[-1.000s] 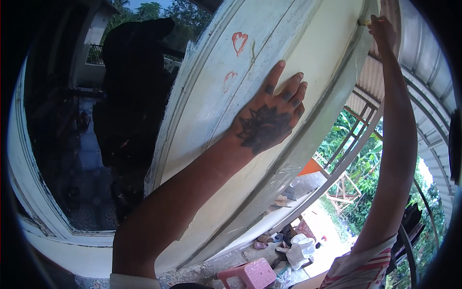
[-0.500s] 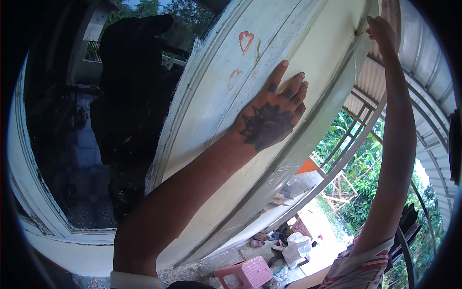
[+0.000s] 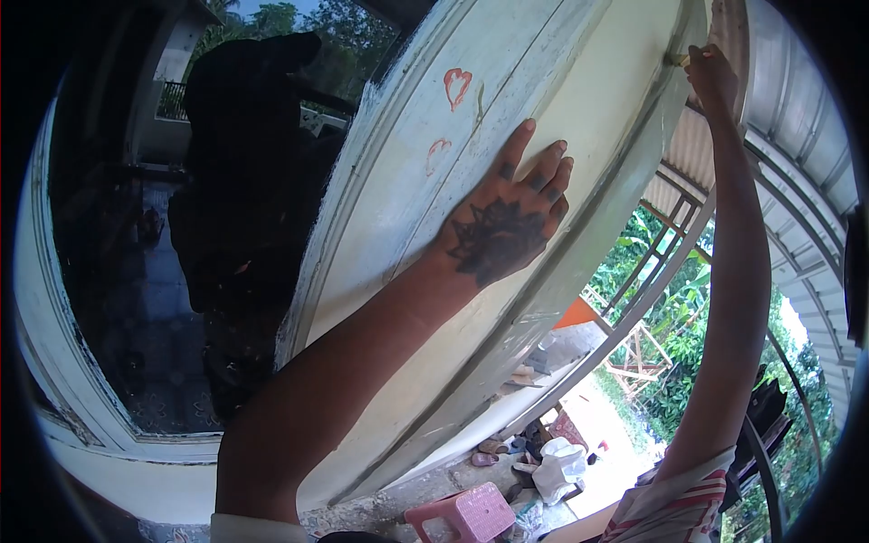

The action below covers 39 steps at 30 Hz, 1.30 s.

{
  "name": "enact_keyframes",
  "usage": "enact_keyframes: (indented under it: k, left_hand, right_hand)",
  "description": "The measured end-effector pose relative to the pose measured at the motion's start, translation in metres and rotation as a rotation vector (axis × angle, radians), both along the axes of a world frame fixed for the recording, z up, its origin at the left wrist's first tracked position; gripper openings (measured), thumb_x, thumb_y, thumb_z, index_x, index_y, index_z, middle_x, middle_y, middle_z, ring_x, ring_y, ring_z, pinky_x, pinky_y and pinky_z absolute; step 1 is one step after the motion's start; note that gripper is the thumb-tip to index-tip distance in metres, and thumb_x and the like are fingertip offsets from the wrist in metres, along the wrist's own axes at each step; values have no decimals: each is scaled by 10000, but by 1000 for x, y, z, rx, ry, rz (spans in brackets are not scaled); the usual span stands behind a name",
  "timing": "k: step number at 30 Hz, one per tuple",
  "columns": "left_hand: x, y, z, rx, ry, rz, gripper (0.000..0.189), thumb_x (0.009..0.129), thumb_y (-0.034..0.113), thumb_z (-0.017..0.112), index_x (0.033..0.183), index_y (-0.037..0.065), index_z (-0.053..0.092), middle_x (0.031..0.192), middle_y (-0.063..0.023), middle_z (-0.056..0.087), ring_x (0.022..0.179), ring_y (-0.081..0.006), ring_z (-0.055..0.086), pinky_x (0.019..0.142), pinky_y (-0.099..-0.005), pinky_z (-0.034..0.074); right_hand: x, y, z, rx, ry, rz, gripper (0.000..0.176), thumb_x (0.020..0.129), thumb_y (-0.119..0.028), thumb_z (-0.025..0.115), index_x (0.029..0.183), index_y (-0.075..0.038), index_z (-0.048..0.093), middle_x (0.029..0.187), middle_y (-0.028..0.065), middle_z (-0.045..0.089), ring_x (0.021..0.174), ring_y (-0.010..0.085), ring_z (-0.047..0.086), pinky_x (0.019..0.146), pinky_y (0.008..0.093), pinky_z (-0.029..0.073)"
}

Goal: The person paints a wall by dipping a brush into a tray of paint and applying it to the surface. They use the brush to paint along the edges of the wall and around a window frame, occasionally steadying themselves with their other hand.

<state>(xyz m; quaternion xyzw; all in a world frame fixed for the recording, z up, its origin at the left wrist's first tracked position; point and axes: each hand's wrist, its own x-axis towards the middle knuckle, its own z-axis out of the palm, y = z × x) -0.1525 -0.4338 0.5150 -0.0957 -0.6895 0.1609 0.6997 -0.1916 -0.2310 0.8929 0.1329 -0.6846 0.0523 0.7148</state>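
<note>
My left hand (image 3: 511,213) lies against the pale wall (image 3: 588,109) with its fingers apart and nothing in it. Beside it, on the whitish wooden frame (image 3: 398,181), are two red heart outlines (image 3: 458,88). At the upper right, my right hand (image 3: 712,74) is closed around a thin yellowish tool (image 3: 682,61), whose far end meets the wall's grey-green edge strip (image 3: 665,118). The tool's kind is too small to make out.
Dark window glass (image 3: 109,299) fills the left side. A pink stool (image 3: 480,513) stands on the floor below, near shoes (image 3: 486,459) and a white bag (image 3: 558,466). Metal roofing (image 3: 797,100) curves overhead on the right, with plants beyond.
My right hand has moved slightly down and to the left with the tool. My left hand stays on the wall, nearly in the same place.
</note>
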Motion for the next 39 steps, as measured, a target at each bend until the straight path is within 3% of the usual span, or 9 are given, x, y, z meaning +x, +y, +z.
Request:
enact_keyframes:
  k: [7,10,14,16,23,31,32,34,39]
  left_hand:
    - [5,-1,-1,0,-24,-46,285,896,346,548,1028,123,668,1411,-61,527,1401,-216,363,1186,-599,151]
    - [7,-1,0,-3,-31,-59,288,896,348,547,1029,122,667,1413,-61,525,1403,-217,362,1187,-599,149]
    - [14,-3,2,-18,-36,-68,289,895,342,546,1039,118,659,1416,-60,522,1404,-219,359,1188,-598,148]
    - [15,-4,2,-25,-41,-70,289,895,338,544,1043,117,657,1416,-59,522,1403,-220,360,1188,-598,150]
    - [16,-3,0,-20,-49,-74,292,893,338,547,1057,123,656,1411,-55,529,1399,-223,367,1188,-594,156]
    - [18,-3,1,-24,-80,-92,321,869,346,585,1087,122,660,1415,-49,527,1406,-210,358,1189,-589,160]
    - [18,-3,1,-20,-64,-90,324,864,345,593,1088,122,663,1416,-48,526,1408,-208,357,1189,-588,161]
    - [19,-3,1,-23,-83,-92,321,863,346,596,1083,122,665,1415,-46,526,1408,-208,356,1189,-590,161]
    - [19,-2,1,-21,-90,-90,320,862,349,601,1082,126,669,1414,-42,528,1407,-207,356,1188,-595,158]
  right_hand:
    - [25,2,-19,-17,-125,52,348,841,-416,518,965,-127,666,762,76,727,702,213,712,800,360,514]
    - [32,7,-15,-27,-42,150,351,846,-417,519,978,-126,666,788,68,734,738,212,714,801,362,514]
    - [19,12,-5,-7,87,82,355,844,-424,526,970,-123,669,802,49,740,752,197,712,800,361,514]
    - [8,17,-6,6,31,177,371,836,-435,534,974,-120,673,804,42,740,764,202,709,797,361,515]
    - [22,18,-23,-116,-155,121,375,833,-435,539,979,-121,682,796,55,736,765,232,706,793,362,515]
    - [-34,45,35,-68,176,233,383,831,-444,568,1029,-142,695,825,24,743,833,239,715,805,359,514]
    - [-31,43,31,-72,177,234,383,831,-444,568,1029,-142,695,825,24,743,833,239,715,805,359,514]
    - [-19,30,14,-80,-6,457,278,916,-264,596,1093,-62,667,916,72,746,777,129,703,751,255,526]
    - [-8,32,9,-118,-84,457,290,901,-287,586,1049,-56,680,864,65,746,765,135,700,753,256,525]
